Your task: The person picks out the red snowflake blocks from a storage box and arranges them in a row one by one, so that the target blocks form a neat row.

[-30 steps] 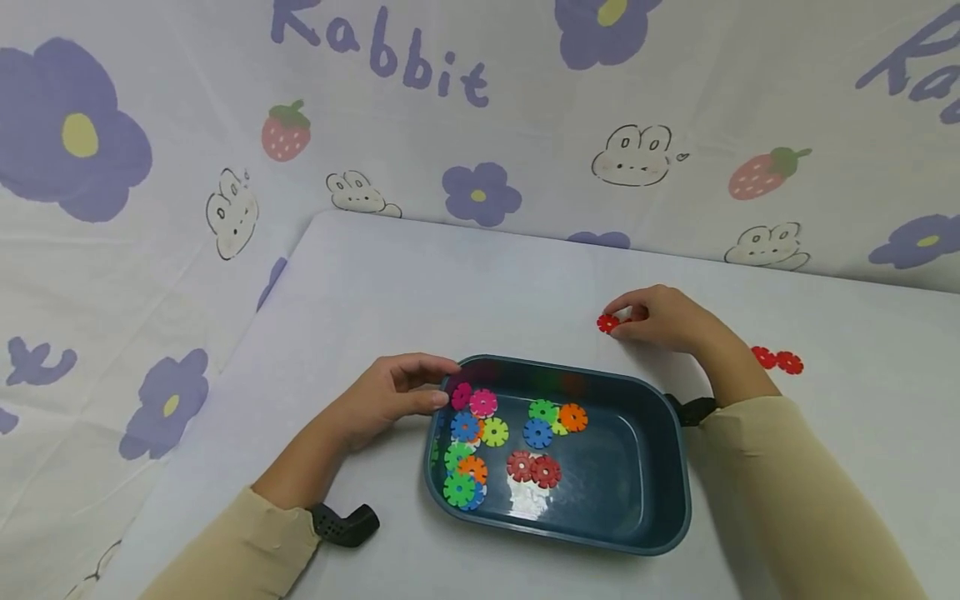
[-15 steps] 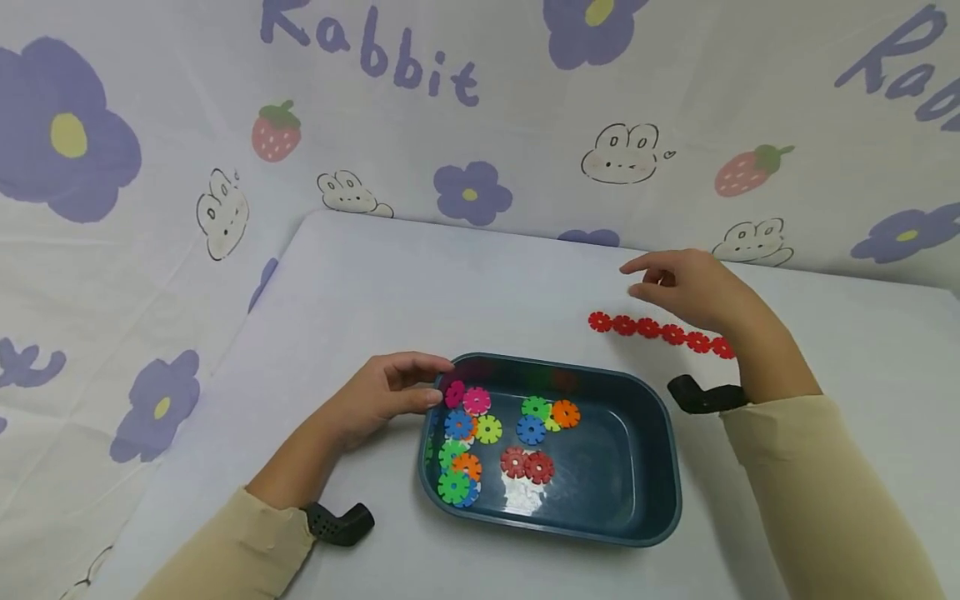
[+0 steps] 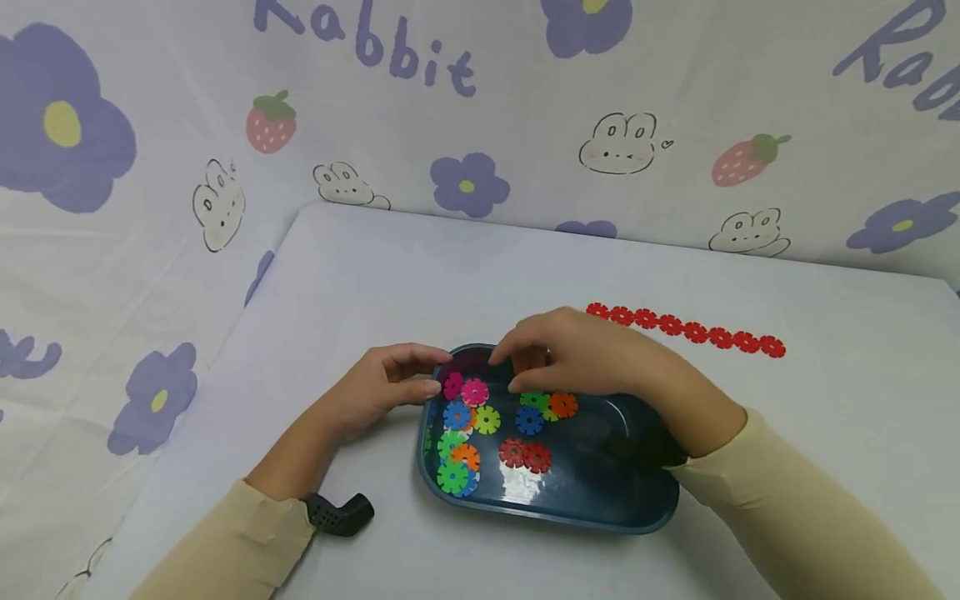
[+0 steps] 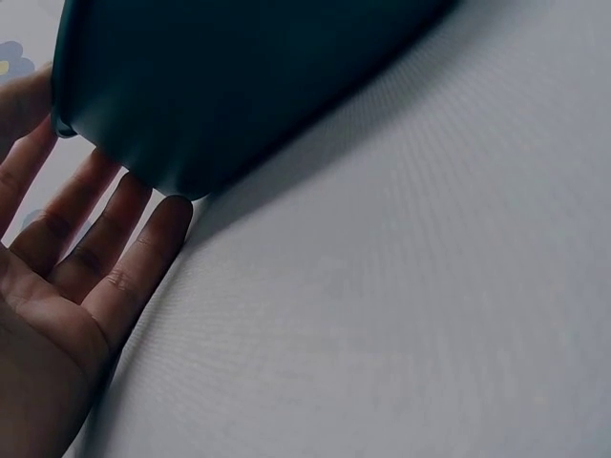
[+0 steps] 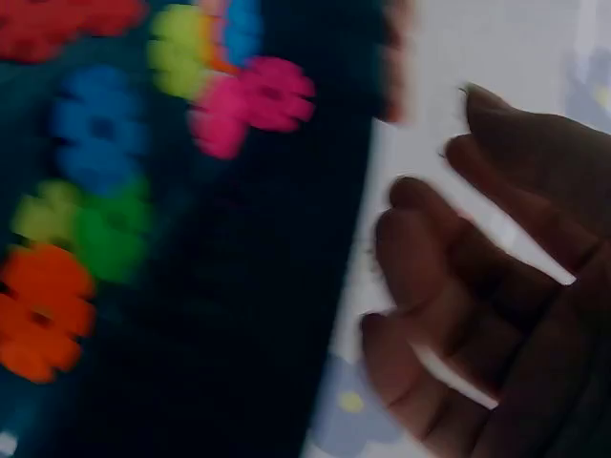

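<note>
My left hand (image 3: 386, 387) rests at the left end of a dark teal plastic tub (image 3: 555, 521). Its fairly straight fingers (image 4: 119, 272) touch the tub's outer wall in the left wrist view. Over the tub's far rim is my right hand (image 3: 577, 350), fingers loosely bent and nothing between them. Below it in the tub lie notched plastic discs: a blue disc (image 3: 529, 420), an orange disc (image 3: 564, 406), part-hidden green and yellow ones, and two dull red discs (image 3: 525, 454). Pink discs (image 3: 474, 392) and several other colours cluster along the left wall.
Behind the tub, a row of several joined bright red discs (image 3: 695, 332) lies across the white table (image 3: 420, 275). A patterned cloth (image 3: 525, 100) hangs behind the table. A black wrist camera (image 3: 341, 514) sits below my left hand.
My right hand let go of a red disc at the row's left end, lifted away, then moved left and toward me over the tub. The left hand stayed at the tub.
</note>
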`<state>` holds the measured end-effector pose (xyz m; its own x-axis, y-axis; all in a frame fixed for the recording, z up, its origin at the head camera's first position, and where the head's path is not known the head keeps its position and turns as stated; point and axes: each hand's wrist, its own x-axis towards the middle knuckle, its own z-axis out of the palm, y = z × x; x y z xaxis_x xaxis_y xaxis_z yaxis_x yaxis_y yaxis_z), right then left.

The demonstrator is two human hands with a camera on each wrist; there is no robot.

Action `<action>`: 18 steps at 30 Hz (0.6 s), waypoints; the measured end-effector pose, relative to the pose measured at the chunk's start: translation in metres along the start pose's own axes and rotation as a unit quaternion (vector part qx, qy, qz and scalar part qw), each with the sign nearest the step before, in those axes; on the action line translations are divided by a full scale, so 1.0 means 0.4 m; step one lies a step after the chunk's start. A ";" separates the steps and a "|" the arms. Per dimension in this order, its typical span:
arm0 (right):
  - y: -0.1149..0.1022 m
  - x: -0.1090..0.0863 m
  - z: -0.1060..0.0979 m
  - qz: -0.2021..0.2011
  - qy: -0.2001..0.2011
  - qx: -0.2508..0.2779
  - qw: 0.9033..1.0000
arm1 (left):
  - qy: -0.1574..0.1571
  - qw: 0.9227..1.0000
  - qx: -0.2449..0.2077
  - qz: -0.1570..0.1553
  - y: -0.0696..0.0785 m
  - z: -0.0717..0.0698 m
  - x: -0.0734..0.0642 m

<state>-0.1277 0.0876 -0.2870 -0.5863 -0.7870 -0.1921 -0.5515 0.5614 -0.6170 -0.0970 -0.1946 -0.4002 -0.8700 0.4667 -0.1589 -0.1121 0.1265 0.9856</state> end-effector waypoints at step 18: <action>0.015 0.050 0.159 0.072 -0.153 -0.160 0.973 | 0.000 1.000 0.016 0.010 -0.010 -0.003 0.006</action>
<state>-0.1050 0.0591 -0.3431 -0.4937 -0.7065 -0.5071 -0.6624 0.6833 -0.3071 -0.0992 -0.1950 -0.4043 -0.8719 0.4698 -0.1384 -0.0790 0.1440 0.9864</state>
